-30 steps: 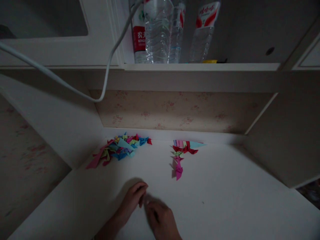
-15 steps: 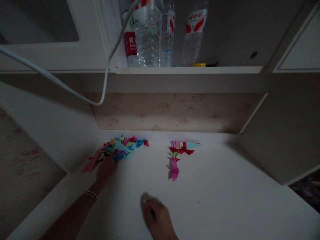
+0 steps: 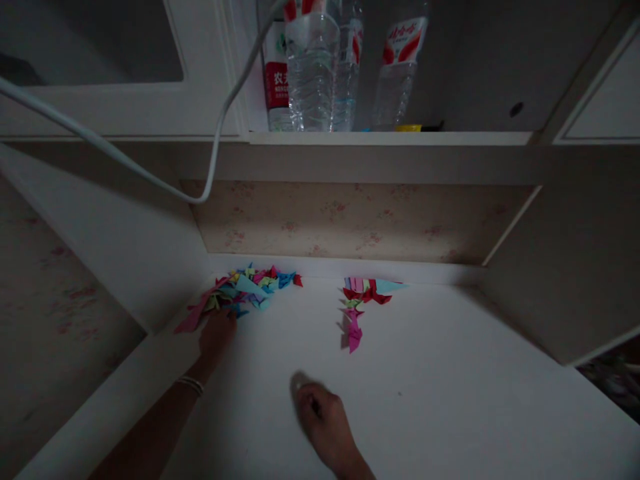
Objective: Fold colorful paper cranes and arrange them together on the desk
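Touching the paper pile [image 3: 246, 287] beyond it, your left hand [image 3: 217, 331] hides its fingertips (I cannot tell its grip). Your right hand [image 3: 324, 419] is curled closed, with folded papers [image 3: 355, 332] beyond it.

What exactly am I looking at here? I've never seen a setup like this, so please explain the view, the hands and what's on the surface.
There is no machine: these are a person's two bare hands, seen by one camera worn on the head, looking forward and down. The left hand reaches to the near edge of a colourful pile of folded paper pieces; whether its fingers grip one is hidden. The right hand is curled nearer the camera, with nothing visibly held. To the right of the pile, a smaller group of folded papers lies on the white surface. Above are clear bottles on a shelf and a white cable.
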Available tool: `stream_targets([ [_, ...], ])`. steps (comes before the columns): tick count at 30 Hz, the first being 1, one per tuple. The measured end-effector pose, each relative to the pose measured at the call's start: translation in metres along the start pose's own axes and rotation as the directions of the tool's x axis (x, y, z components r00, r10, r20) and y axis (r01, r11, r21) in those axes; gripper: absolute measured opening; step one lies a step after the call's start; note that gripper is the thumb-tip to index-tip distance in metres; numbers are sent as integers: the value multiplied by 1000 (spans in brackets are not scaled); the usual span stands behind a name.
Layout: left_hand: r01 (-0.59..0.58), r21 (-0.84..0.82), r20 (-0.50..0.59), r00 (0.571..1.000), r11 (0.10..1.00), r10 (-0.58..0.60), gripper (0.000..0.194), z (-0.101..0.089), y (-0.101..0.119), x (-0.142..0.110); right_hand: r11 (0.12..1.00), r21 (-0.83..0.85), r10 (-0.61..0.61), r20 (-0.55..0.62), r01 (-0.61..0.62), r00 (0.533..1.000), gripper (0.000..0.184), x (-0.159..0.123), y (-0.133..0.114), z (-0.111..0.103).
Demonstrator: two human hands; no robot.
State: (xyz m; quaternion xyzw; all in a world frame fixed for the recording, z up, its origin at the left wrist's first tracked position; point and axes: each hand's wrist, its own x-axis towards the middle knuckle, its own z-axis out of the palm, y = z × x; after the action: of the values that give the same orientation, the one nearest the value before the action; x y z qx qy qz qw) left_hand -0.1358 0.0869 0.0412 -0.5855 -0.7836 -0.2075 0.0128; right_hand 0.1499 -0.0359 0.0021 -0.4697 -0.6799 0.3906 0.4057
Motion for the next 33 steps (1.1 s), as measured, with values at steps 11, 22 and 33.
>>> stream_targets([
  [11, -26, -530, 195, 969, 848, 151, 32, -4, 44, -84, 944, 275, 209, -72, -182, 975, 33, -6, 8, 2],
  [22, 195, -833, 375, 887, 518, 269, 26, 22, 112, -153, 839, 514, 311, -184, -179, 932, 44, -5, 9, 0],
  [33, 335, -847, 446, 871, 413, 206, 24, 30, 105, -153, 811, 546, 353, -166, -212, 921, 38, -1, 11, 1],
])
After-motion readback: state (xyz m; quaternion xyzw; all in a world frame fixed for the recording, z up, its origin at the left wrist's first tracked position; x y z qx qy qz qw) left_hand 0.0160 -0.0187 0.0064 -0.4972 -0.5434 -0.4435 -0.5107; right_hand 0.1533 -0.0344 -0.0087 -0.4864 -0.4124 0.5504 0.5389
